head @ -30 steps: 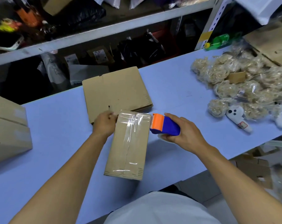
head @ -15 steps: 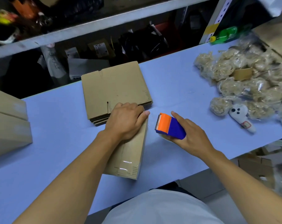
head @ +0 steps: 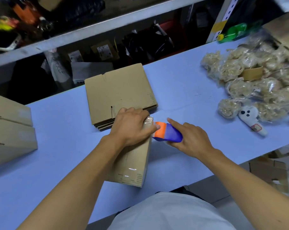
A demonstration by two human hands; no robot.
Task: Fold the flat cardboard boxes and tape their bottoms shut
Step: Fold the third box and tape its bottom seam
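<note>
On the blue counter (head: 173,90) before you, the folded box (head: 133,163) lies with its long axis running from your body away toward the shelf, leaning slightly right at the far end; its brown top bears a glossy strip of clear tape along the seam, wrinkled at the far right corner; your left hand (head: 132,127) presses down over the far end, fingers bent over the edge, thumb touching the tape dispenser (head: 167,132); your right hand (head: 188,138) grips that blue dispenser with its orange head against the box's right side, forefinger stretched along it; just beyond, touching the box, sits the stack of flat boxes (head: 120,90).
</note>
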